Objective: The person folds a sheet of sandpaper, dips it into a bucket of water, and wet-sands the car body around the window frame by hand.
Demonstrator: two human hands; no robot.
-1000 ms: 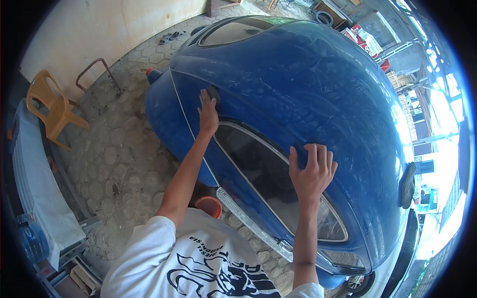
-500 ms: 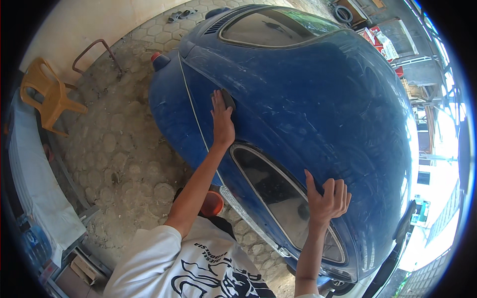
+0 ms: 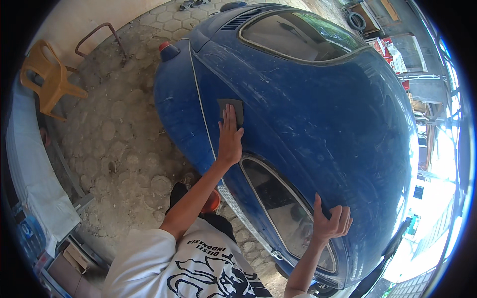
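Note:
My left hand (image 3: 230,144) lies over a dark grey sheet that looks like sandpaper (image 3: 238,110). Its fingers are stretched and press the sheet against the blue body panel of a rounded car (image 3: 308,109), between the rear fender and the side window. Farther right, my right hand (image 3: 332,222) rests at the roof edge above the side window (image 3: 278,198). Its thumb stands apart from the bent fingers, and I see nothing held there. The palm is hidden.
Dusty paving (image 3: 124,149) stretches left of the car. A yellow plastic chair (image 3: 52,79) and a red metal frame (image 3: 117,37) stand by the wall. An orange container (image 3: 212,201) is low beside my body. A pale cover (image 3: 37,169) lies along the left side.
The grey sheet has turned and now shows broadly around my left fingertips. The whole view has shifted slightly, and my right hand remains at the roof edge.

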